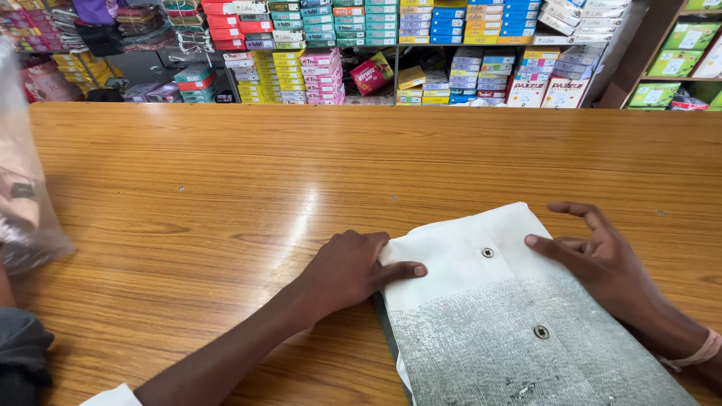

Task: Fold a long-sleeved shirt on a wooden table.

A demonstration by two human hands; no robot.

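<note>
While our left hand [347, 272] pins the folded garment [496, 316] at its white edge with flat fingers, our right hand [602, 259] rests beside the buttons, fingers loosely spread, grasping nothing, keeping the cloth flat on the wooden counter [226, 195] before shelves of boxes [421, 45].

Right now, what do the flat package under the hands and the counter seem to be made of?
The package: apparently soft fabric, white flap over speckled grey, matte, with two metal snap buttons. The counter: wood-grain surface, probably laminate, since it is glossy and reflects light.
</note>
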